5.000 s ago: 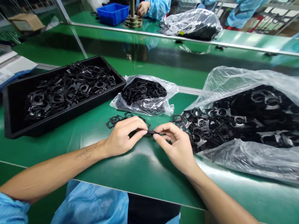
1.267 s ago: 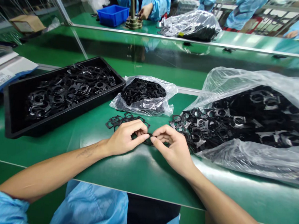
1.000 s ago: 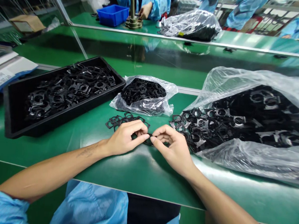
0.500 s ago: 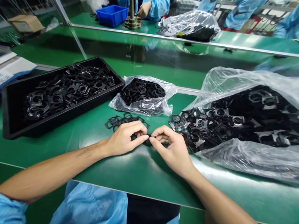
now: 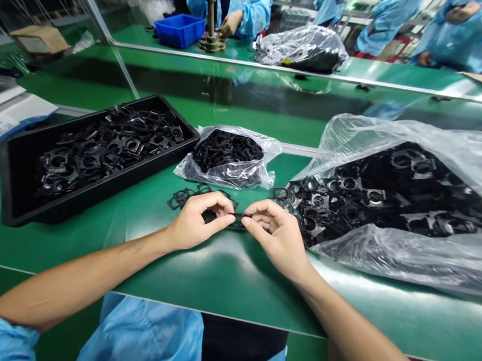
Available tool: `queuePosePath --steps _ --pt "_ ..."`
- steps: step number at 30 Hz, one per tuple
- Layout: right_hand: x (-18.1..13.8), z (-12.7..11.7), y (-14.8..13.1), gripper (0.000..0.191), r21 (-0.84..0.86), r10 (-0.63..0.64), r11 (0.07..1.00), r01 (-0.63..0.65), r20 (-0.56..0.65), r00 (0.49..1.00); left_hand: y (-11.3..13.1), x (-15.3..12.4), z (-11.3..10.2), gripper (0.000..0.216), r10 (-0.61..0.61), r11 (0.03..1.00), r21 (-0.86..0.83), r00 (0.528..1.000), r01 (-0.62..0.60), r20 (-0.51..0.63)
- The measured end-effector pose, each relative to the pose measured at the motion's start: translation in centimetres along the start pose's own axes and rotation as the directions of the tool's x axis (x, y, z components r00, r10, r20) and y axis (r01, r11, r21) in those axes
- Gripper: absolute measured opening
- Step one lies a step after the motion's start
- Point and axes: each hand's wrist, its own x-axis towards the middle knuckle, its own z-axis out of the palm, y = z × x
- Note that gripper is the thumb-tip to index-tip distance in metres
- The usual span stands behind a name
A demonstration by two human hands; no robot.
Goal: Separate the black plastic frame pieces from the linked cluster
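Note:
My left hand and my right hand meet fingertip to fingertip over the green table, both pinched on one small black plastic part held between them. Just behind my left hand lies a short row of flat black frames. To the right, a large clear bag spills black square parts with round holes toward my right hand.
A black tray full of the same parts stands at the left. A small clear bag of black rings lies behind my hands. Across the far bench are a blue bin, another bag and people in blue coats.
My hands stay pinched together on the small part with only slight finger shifts. The view has tipped a little, and people at the far bench have moved.

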Motion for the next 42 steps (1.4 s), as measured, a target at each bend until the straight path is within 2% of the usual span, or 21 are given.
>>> queuePosePath --steps 5,8,19,25,32,35,38,40,42 --pt "0.1 0.0 0.2 0.011 -0.049 -0.063 0.997 0.063 -0.004 0.998 0.3 -0.1 -0.1 0.004 0.169 0.978 0.125 0.985 -0.167 -0.013" --pt "0.0 -0.1 0.1 0.011 -0.076 -0.096 0.993 0.096 -0.004 0.995 0.7 0.0 -0.2 0.004 0.221 0.958 0.194 0.975 -0.211 -0.032" --pt "-0.1 0.1 0.1 0.011 -0.092 -0.148 0.985 0.143 -0.057 0.987 0.8 -0.1 0.0 0.002 0.293 0.933 0.242 0.952 -0.266 -0.083" --pt "-0.3 0.0 0.0 0.002 -0.244 -0.285 0.933 0.264 -0.053 0.957 0.7 -0.1 -0.1 0.006 0.282 0.937 0.248 0.953 -0.248 -0.112" --pt "-0.4 0.0 -0.1 0.011 -0.261 -0.347 0.91 0.323 -0.052 0.936 0.7 -0.1 -0.1 0.007 0.3 0.928 0.266 0.948 -0.262 -0.111" --pt "-0.3 0.0 -0.2 0.014 -0.185 -0.268 0.95 0.252 -0.072 0.961 0.8 -0.1 -0.2 0.007 0.294 0.93 0.259 0.95 -0.259 -0.106" --pt "0.1 -0.1 -0.2 0.028 0.041 -0.03 0.999 0.032 -0.061 0.998 0.8 0.0 -0.2 0.007 0.273 0.937 0.253 0.957 -0.24 -0.1" --pt "0.4 -0.2 -0.1 0.036 0.209 0.136 0.97 -0.128 -0.026 0.99 0.7 0.0 -0.2 0.018 0.277 0.934 0.256 0.957 -0.247 -0.086" --pt "0.7 -0.2 -0.2 0.038 0.321 0.24 0.918 -0.234 0.021 0.971 0.6 0.0 -0.2 0.023 0.292 0.925 0.275 0.954 -0.263 -0.071"
